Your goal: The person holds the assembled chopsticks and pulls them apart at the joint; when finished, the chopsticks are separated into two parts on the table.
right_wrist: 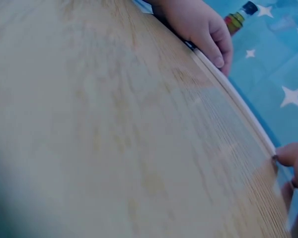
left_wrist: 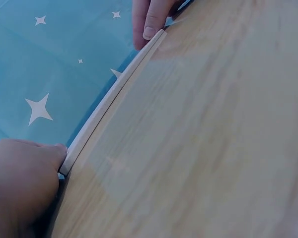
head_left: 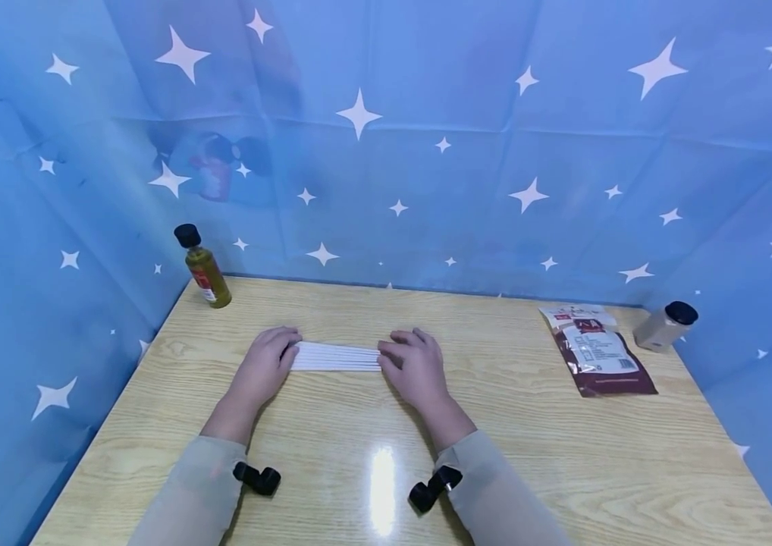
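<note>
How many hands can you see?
2: the left hand at the left end of the white strip, the right hand at its right end. No others show.

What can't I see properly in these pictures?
White strip: in the head view, the left hand and right hand cover its ends.
Maroon packet: in the head view, its fine print is too tiny to read.
Bottle: in the right wrist view, the left hand hides its lower part.
Right hand: the right wrist view's edge cuts it off.

Table (head_left: 331, 432): glossy, wood-grained. White strip (head_left: 335, 358): matt paper. Bag (head_left: 604, 383): smooth plastic. Backdrop (head_left: 427, 68): creased cloth.
</note>
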